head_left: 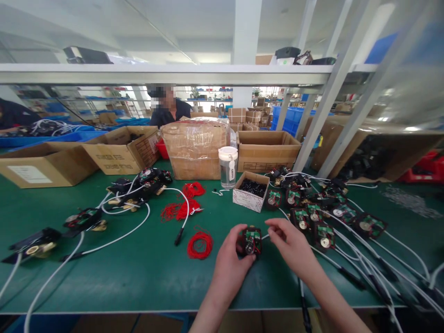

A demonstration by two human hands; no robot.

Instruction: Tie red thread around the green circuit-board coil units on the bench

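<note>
My left hand (231, 252) is closed round a small black module with a green circuit board (252, 240), held just above the green table (138, 273). My right hand (290, 243) is right beside it, fingers pinched at a thin white cable (266, 236) coming off the module. A coil of red wire (200, 244) lies just left of my left hand.
Several like modules with white cables (322, 217) crowd the right side, more lie at the left (135, 189). A small box of dark parts (250, 190), a clear jar (228, 166) and cardboard boxes (196, 148) stand behind. A person sits beyond the boxes.
</note>
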